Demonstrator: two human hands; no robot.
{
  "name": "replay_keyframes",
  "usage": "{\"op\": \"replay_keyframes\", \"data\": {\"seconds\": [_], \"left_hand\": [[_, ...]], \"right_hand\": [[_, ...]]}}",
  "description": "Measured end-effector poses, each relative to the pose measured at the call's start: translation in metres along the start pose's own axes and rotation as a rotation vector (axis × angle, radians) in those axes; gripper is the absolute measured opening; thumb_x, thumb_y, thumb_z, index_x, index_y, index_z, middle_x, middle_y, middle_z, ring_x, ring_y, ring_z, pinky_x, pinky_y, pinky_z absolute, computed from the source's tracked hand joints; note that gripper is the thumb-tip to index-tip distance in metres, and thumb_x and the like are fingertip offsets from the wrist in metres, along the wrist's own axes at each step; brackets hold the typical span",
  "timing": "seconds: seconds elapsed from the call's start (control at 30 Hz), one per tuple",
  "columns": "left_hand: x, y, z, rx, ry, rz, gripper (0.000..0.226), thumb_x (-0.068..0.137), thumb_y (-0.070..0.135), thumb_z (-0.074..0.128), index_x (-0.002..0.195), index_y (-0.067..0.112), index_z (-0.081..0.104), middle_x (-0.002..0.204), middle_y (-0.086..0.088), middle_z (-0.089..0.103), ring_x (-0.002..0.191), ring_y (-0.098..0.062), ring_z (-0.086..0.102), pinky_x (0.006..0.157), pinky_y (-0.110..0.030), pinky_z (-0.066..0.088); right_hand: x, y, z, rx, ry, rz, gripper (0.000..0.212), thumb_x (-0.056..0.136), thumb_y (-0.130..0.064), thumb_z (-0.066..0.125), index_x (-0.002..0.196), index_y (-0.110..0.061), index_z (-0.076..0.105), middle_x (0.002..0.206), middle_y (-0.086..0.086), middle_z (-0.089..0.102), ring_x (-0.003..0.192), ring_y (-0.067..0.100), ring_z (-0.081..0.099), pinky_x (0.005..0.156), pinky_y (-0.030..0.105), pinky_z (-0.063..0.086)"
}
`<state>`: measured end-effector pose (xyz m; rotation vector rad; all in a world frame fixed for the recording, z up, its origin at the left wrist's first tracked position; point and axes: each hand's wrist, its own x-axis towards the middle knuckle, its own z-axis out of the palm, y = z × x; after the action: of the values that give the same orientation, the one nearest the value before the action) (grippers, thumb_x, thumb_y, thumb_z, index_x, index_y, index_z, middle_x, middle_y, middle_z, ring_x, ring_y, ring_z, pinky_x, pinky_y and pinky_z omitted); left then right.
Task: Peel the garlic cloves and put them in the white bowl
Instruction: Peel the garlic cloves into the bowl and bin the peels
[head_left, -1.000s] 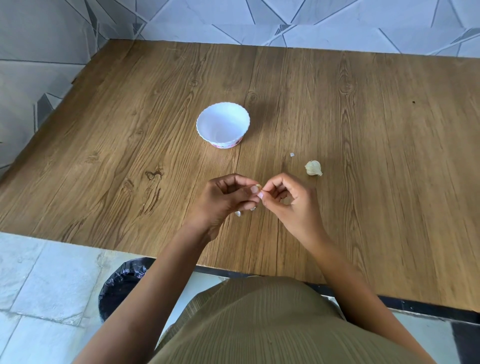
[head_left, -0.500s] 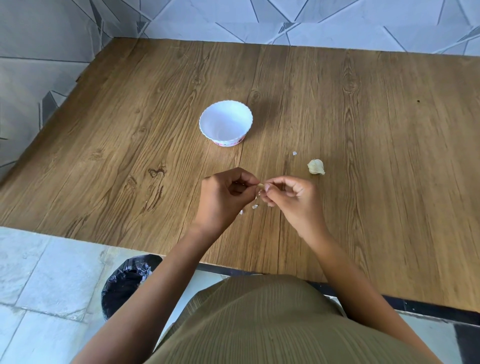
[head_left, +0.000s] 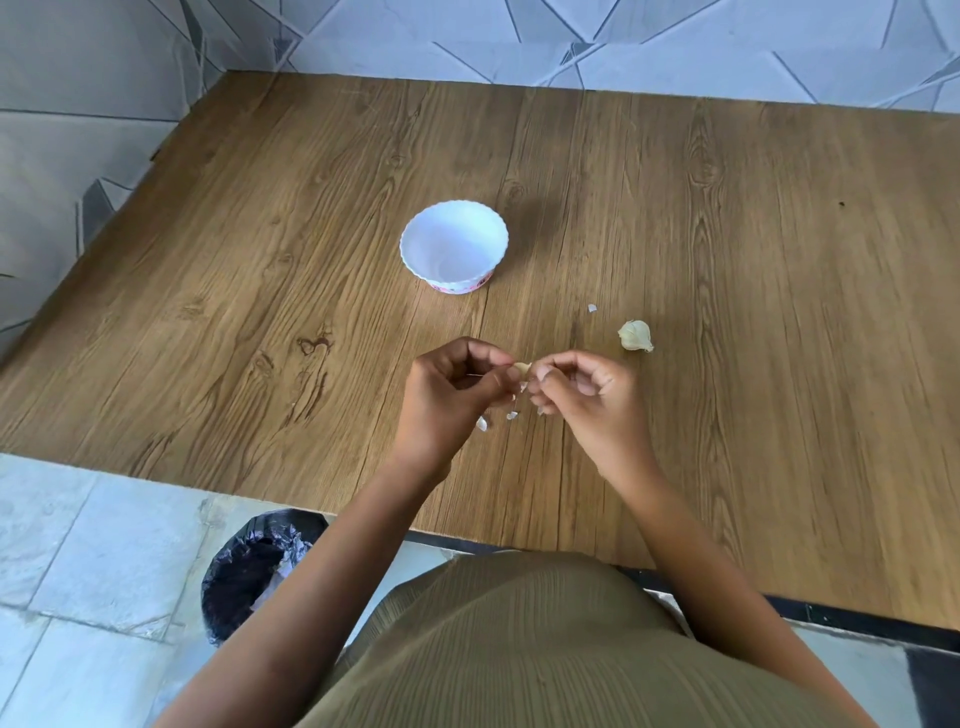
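My left hand (head_left: 447, 395) and my right hand (head_left: 587, 395) meet over the wooden table (head_left: 727, 260), both pinching one small pale garlic clove (head_left: 523, 368) between their fingertips. Bits of white skin (head_left: 511, 414) lie on the wood just under the hands. A second garlic clove (head_left: 635, 335), still in its papery skin, lies to the right of my right hand. The white bowl (head_left: 453, 247) with a scalloped rim stands beyond the hands and looks empty.
A small skin flake (head_left: 591, 308) lies between the bowl and the unpeeled clove. A black-lined bin (head_left: 254, 571) stands on the tiled floor below the table's near edge, left of my body. Tiled walls border the table at the back and left.
My hands stay together on the clove, shifting slightly. More small skin pieces lie on the table under them. The camera view has drifted a little.
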<state>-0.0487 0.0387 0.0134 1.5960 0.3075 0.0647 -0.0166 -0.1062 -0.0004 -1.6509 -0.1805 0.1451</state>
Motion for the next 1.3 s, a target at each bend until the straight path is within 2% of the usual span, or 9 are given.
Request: {"op": "replay_keyframes", "data": {"seconds": [0.07,0.23,0.47,0.57,0.73,0.93,1.0,1.17,1.3], "left_hand": [[0.000,0.001,-0.001,0.097,0.027,0.070,0.009,0.078,0.005,0.073,0.081,0.011,0.067,0.074,-0.008,0.070,0.068,-0.025,0.067,0.069,-0.043,0.055],[-0.002,0.005,0.001,0.402,0.046,0.357,0.008,0.075,0.002,0.075,0.080,0.007,0.071,0.073,0.001,0.069,0.065,-0.006,0.065,0.062,-0.013,0.051],[0.002,0.007,-0.003,0.556,-0.022,0.520,0.011,0.074,-0.007,0.070,0.081,0.001,0.071,0.078,-0.007,0.069,0.068,-0.013,0.065,0.067,-0.023,0.055],[0.002,0.006,-0.004,0.523,-0.031,0.486,0.008,0.075,-0.005,0.071,0.079,0.001,0.071,0.075,-0.005,0.069,0.066,-0.011,0.065,0.066,-0.023,0.055],[0.000,0.000,-0.002,0.365,-0.038,0.346,0.007,0.077,0.001,0.074,0.078,0.007,0.070,0.069,0.005,0.067,0.056,-0.001,0.063,0.057,-0.012,0.049],[0.001,-0.007,-0.002,0.054,-0.069,0.102,0.008,0.080,0.003,0.071,0.079,0.011,0.069,0.069,-0.012,0.068,0.064,-0.034,0.061,0.063,-0.048,0.050],[0.000,-0.009,-0.002,-0.036,-0.083,0.027,0.007,0.082,0.002,0.068,0.083,0.008,0.068,0.068,-0.009,0.068,0.064,-0.027,0.060,0.064,-0.044,0.046],[-0.001,-0.008,0.001,-0.125,-0.110,-0.098,0.013,0.087,0.005,0.062,0.092,0.014,0.070,0.071,-0.002,0.070,0.067,-0.011,0.065,0.063,-0.020,0.052],[-0.001,-0.006,0.000,-0.104,-0.066,-0.086,0.010,0.086,0.005,0.063,0.090,0.011,0.070,0.072,-0.007,0.069,0.070,-0.024,0.062,0.068,-0.037,0.047]], "right_hand": [[0.001,-0.002,-0.003,-0.075,-0.027,-0.039,0.016,0.084,0.001,0.062,0.080,-0.013,0.068,0.072,0.002,0.069,0.063,0.011,0.067,0.062,0.027,0.056],[0.002,-0.004,0.000,-0.292,0.015,-0.144,0.006,0.079,0.002,0.067,0.078,-0.003,0.071,0.066,-0.002,0.066,0.056,0.011,0.063,0.057,0.018,0.049],[0.004,-0.008,-0.003,-0.410,-0.028,-0.203,0.006,0.076,0.002,0.067,0.077,-0.002,0.072,0.063,-0.008,0.062,0.052,0.000,0.056,0.056,0.010,0.043],[0.005,-0.007,-0.003,-0.399,-0.037,-0.207,0.006,0.073,0.003,0.068,0.071,-0.003,0.070,0.060,-0.012,0.058,0.051,-0.003,0.053,0.053,0.005,0.036],[0.004,-0.002,0.000,-0.401,-0.004,-0.233,0.009,0.071,0.000,0.070,0.063,-0.003,0.065,0.056,-0.009,0.057,0.051,0.003,0.052,0.050,0.011,0.038],[0.005,0.000,0.000,-0.297,-0.027,-0.110,0.014,0.073,-0.003,0.070,0.062,-0.008,0.064,0.056,-0.005,0.061,0.050,0.003,0.052,0.050,0.021,0.042],[0.004,0.000,0.000,-0.182,-0.049,-0.022,0.019,0.077,-0.002,0.066,0.063,-0.014,0.065,0.055,-0.003,0.062,0.051,0.009,0.056,0.051,0.027,0.046],[0.003,0.000,0.000,0.039,-0.056,0.095,0.024,0.088,-0.003,0.056,0.067,-0.010,0.064,0.053,-0.002,0.060,0.052,0.009,0.057,0.049,0.018,0.046],[0.002,0.003,-0.003,0.030,-0.072,0.042,0.012,0.088,-0.006,0.061,0.077,-0.005,0.065,0.065,0.004,0.064,0.061,0.012,0.060,0.057,0.022,0.051]]}}
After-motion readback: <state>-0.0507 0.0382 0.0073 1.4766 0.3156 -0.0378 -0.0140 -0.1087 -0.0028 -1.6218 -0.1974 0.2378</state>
